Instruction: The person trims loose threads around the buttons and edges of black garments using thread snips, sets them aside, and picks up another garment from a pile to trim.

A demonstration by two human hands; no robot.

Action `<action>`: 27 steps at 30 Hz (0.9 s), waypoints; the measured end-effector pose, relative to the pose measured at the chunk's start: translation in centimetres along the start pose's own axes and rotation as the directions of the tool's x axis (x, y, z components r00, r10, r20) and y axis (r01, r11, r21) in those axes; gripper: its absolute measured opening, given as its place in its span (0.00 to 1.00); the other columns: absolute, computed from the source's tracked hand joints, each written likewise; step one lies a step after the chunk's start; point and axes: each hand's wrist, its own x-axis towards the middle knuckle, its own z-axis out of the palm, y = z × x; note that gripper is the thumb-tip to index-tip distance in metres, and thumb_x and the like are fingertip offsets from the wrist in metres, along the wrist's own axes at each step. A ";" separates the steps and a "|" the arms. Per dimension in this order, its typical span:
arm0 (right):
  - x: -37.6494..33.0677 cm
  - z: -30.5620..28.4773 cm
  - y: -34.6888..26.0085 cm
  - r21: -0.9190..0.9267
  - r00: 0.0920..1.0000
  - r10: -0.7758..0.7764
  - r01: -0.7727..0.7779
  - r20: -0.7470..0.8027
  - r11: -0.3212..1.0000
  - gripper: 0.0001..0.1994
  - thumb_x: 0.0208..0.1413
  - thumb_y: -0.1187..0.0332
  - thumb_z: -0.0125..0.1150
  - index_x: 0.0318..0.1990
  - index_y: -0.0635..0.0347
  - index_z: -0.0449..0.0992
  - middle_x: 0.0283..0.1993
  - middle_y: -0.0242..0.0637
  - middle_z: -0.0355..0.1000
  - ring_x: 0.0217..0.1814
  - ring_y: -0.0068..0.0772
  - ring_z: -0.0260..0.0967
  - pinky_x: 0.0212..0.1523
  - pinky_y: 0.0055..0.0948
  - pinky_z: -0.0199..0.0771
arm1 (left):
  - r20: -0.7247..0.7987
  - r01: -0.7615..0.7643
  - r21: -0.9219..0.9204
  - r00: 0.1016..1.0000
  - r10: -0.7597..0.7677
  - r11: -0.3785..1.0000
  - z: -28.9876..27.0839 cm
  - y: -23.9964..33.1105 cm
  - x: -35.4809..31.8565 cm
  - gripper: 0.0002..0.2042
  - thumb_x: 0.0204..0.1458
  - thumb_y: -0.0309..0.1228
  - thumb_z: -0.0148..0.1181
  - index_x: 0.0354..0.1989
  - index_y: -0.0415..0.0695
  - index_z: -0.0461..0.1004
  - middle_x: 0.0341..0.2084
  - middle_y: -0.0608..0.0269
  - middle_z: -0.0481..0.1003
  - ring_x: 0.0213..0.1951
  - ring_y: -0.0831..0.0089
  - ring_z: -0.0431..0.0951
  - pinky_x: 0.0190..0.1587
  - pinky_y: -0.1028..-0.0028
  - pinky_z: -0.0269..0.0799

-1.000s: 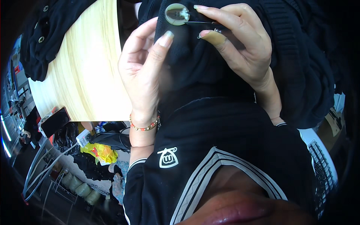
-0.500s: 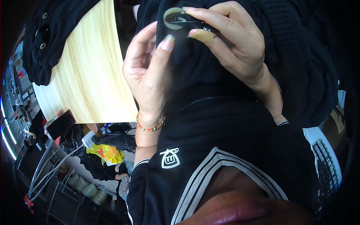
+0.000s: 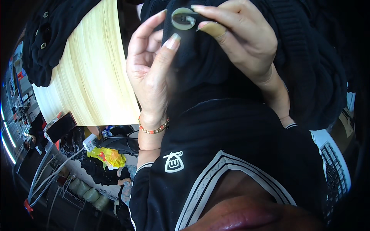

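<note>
A large round grey-green button (image 3: 184,26) sits on a black knit garment (image 3: 208,57) spread over my lap. My right hand (image 3: 246,38) pinches small dark thread snips (image 3: 201,17) between thumb and forefinger, and their tip lies over the middle of the button. A tan covering wraps the right thumb. To the button's left is my left hand (image 3: 152,69), palm turned up, its thumb and forefinger apart beside the garment's edge. Whether its bent fingers touch the cloth behind I cannot tell.
At the left stands a pale wood-grain table (image 3: 96,69), with another black buttoned garment (image 3: 48,42) on its far end. A dark phone (image 3: 61,128) is by its near corner. Cables, a white plug block (image 3: 90,143) and a yellow bag (image 3: 108,157) lie below.
The snips have turned, and their narrow blades no longer show clearly across the button. My right hand has shifted slightly right, and the left forefinger's tip has come into sight.
</note>
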 end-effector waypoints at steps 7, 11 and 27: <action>1.3 -0.1 -0.4 0.128 0.999 0.035 -0.037 0.022 0.991 0.21 0.47 0.73 0.75 0.50 0.68 0.79 0.32 0.36 0.73 0.30 0.26 0.66 0.31 0.22 0.66 | 0.049 -0.036 0.064 0.998 0.033 0.997 -0.2 -0.1 0.4 0.22 0.58 0.18 0.56 0.62 0.31 0.66 0.53 0.48 0.75 0.54 0.70 0.77 0.60 0.75 0.70; 1.0 0.2 0.4 0.129 0.994 0.059 -0.071 0.093 0.989 0.16 0.48 0.77 0.72 0.47 0.67 0.80 0.30 0.36 0.72 0.28 0.26 0.65 0.29 0.23 0.65 | -0.056 -0.060 0.122 0.996 0.067 0.991 -0.1 -0.3 0.8 0.19 0.60 0.21 0.54 0.60 0.30 0.69 0.55 0.49 0.75 0.55 0.70 0.76 0.61 0.74 0.69; 0.7 0.4 0.4 0.261 0.963 0.238 -0.264 0.126 0.929 0.10 0.53 0.77 0.70 0.42 0.68 0.80 0.28 0.35 0.69 0.24 0.23 0.61 0.25 0.22 0.61 | -0.022 0.044 0.092 0.999 -0.042 0.995 -0.4 -0.3 1.4 0.20 0.60 0.22 0.51 0.61 0.31 0.68 0.58 0.49 0.72 0.61 0.67 0.71 0.65 0.72 0.63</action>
